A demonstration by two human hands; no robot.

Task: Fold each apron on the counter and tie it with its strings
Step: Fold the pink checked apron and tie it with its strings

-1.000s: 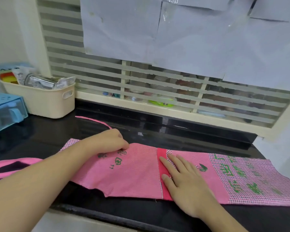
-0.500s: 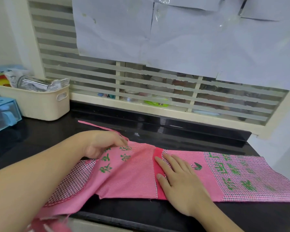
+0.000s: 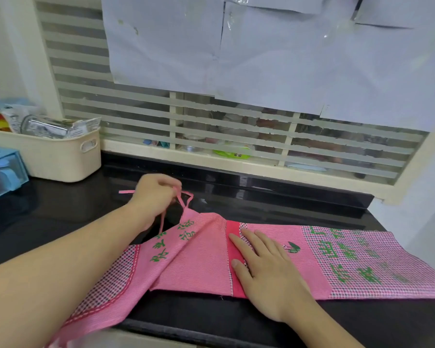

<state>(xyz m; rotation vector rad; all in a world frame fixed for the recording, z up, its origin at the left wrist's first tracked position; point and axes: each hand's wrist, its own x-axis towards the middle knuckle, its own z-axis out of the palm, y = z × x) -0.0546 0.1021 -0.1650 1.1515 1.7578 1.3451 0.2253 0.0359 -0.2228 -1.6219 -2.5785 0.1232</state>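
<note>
1. Apron (image 3: 201,259): I count one, pink, with green characters printed on it, and it lies as a long folded band along the front of the black counter (image 3: 60,214). Its left end hangs over the front edge of the counter.
2. I see two hands. My left hand (image 3: 156,194) is raised a little above the counter, and its curled fingers pinch one thin pink string (image 3: 186,197) that comes from the upper corner of the apron.
3. This corner of the cloth is lifted, so the left part of the apron makes a slanted fold.
4. My right hand (image 3: 266,270) lies flat on the middle of the apron, fingers straight and a little spread, pressing the cloth beside one darker pink stripe (image 3: 232,229).
5. At the far left of the counter stands one cream basket (image 3: 55,156) with packets inside; how many packets, I cannot tell.
6. Just beside it, at the left edge, stands one blue plastic box (image 3: 0,169).
7. Behind the counter there is a window with white stripes (image 3: 136,109), and several sheets of paper (image 3: 211,46) cover its upper part.
</note>
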